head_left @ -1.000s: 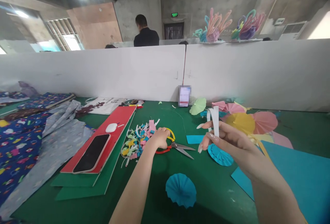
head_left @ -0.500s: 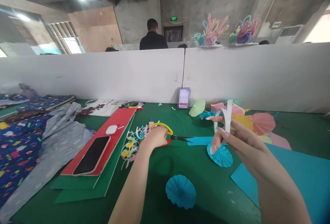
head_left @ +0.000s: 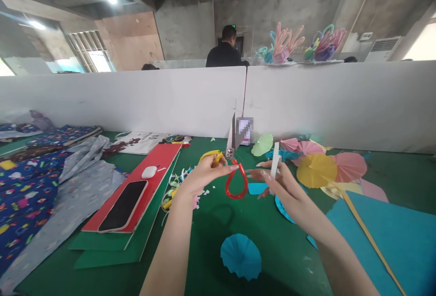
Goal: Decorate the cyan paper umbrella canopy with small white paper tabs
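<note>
My left hand (head_left: 200, 175) grips a pair of scissors (head_left: 233, 164) with one yellow and one red handle loop. The scissors are lifted off the green table (head_left: 190, 246), blades pointing up. My right hand (head_left: 284, 187) pinches a narrow white paper strip (head_left: 275, 159) upright, just right of the red loop. A blue folded paper fan (head_left: 240, 255) lies on the table below both hands. A second blue fan (head_left: 281, 205) is partly hidden under my right hand.
A phone (head_left: 123, 205) and a white earbud case (head_left: 149, 172) rest on red card (head_left: 150, 168) at left. Coloured paper scraps (head_left: 173, 187) lie beside it. Patterned fabric (head_left: 30, 187) covers the far left. Paper umbrellas (head_left: 316, 168) and a blue sheet (head_left: 402, 241) sit at right. A white partition (head_left: 170, 100) runs behind; a person stands beyond.
My left hand picked the scissors up from the table and turned their blades upward. My right hand brought the white strip down and left, close to the scissors.
</note>
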`<action>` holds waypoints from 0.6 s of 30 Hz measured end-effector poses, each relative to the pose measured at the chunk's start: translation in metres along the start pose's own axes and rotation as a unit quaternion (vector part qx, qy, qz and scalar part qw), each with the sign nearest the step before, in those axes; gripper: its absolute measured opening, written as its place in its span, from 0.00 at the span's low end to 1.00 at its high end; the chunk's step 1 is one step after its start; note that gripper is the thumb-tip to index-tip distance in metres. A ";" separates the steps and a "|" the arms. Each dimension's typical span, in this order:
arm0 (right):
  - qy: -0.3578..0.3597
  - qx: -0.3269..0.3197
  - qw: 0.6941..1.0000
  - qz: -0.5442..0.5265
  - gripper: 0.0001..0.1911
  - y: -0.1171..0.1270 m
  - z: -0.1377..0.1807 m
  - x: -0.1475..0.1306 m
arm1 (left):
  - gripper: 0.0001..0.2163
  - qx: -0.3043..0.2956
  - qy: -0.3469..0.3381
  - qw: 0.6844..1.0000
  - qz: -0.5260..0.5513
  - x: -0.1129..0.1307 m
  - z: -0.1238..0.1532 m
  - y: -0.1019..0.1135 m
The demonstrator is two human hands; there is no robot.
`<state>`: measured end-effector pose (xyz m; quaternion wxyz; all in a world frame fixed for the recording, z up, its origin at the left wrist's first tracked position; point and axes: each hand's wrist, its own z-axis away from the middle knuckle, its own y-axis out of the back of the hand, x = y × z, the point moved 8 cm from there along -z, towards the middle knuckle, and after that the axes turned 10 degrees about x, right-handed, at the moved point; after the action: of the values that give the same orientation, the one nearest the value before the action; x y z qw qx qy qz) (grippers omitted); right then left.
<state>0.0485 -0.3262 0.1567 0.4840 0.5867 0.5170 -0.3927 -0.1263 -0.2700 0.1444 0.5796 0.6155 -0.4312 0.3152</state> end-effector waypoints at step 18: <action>0.034 -0.022 0.996 0.073 0.15 -0.009 0.015 -0.016 | 0.27 -0.130 -0.016 0.991 0.010 0.006 0.009 -0.057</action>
<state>0.0383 -0.3447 0.1669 0.5063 0.6252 0.4973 -0.3246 -0.0733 -0.2829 0.1236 0.6445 0.5353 -0.4842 0.2521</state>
